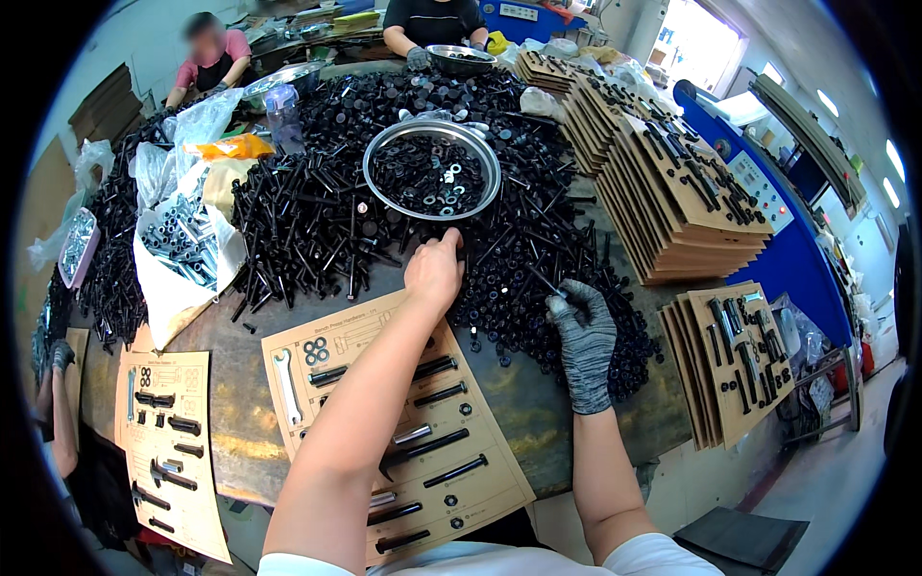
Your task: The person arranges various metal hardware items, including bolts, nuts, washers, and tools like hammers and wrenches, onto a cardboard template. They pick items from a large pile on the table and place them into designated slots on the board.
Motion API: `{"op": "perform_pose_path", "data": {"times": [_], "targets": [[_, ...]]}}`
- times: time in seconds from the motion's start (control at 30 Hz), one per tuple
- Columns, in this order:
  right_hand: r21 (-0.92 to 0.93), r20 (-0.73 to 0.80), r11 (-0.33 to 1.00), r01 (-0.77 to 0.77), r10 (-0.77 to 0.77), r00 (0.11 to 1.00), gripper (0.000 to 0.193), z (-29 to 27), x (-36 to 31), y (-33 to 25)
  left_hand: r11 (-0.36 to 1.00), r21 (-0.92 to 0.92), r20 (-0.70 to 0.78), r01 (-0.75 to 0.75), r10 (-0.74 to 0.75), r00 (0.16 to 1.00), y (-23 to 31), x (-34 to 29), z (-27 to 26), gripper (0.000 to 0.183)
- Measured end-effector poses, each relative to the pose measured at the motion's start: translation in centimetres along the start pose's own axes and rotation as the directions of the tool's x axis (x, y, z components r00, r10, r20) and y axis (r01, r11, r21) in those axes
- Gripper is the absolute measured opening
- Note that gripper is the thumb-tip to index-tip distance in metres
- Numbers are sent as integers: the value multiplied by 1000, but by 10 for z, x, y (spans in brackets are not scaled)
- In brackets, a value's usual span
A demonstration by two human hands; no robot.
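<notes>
Left hand: bare left hand (434, 271) reaches forward over the near edge of the bolt pile, just below the steel bowl; its fingers curl down into the black parts, and whether they pinch anything cannot be told.
Right hand: gloved right hand (582, 331), in a grey knit glove, rests at the pile's near right edge with fingertips closed on a thin black bolt (547, 281).
Bolt axis: the held bolt runs diagonally, its free end pointing up and to the left, away from the person, its lower end in the glove's fingertips.
Bolt pile (384, 206): black bolts, nuts and washers heaped across the round table, lying in every direction.
Steel bowl (376, 154): round, shiny, set on top of the pile just beyond the left hand, with small black parts and a few bright washers inside.
Cardboard card (480, 461): tan sheet under the left forearm, printed with outlines; a wrench, washers and several black bolts lie on it, the bolts' long axes slanting up to the right.
Second card (206, 461): similar sheet to the left, hanging over the table edge, with smaller black parts on it.
Card stacks (672, 240): filled cards piled at the right of the table, more on a stand further right.
White bag (173, 288): open, holding silvery sleeves, left of the pile.
Other people: two sit at the far side, one with another steel bowl.
</notes>
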State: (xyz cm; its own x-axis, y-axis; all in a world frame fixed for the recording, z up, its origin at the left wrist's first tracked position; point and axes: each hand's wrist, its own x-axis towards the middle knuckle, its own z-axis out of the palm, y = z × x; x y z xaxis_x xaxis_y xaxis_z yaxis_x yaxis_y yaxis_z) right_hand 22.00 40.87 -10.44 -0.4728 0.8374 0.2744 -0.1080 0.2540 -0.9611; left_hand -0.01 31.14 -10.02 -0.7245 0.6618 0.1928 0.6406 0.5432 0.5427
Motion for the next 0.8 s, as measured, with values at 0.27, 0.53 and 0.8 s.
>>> {"op": "perform_pose_path", "data": {"times": [0.27, 0.53, 0.8], "targets": [[-9, 41, 983, 185, -184, 982, 35, -2, -12, -10, 977, -213, -108, -31, 8, 994, -6, -21, -27, 33], [-101, 327, 989, 107, -69, 943, 32, 50, -42, -41, 976, -170, 0, 135, -137, 991, -105, -125, -152, 28], [-371, 740, 838, 399, 7, 673, 30, 190, -31, -19, 984, 171, 11, 51, -54, 998, -120, -169, -145, 27]]}}
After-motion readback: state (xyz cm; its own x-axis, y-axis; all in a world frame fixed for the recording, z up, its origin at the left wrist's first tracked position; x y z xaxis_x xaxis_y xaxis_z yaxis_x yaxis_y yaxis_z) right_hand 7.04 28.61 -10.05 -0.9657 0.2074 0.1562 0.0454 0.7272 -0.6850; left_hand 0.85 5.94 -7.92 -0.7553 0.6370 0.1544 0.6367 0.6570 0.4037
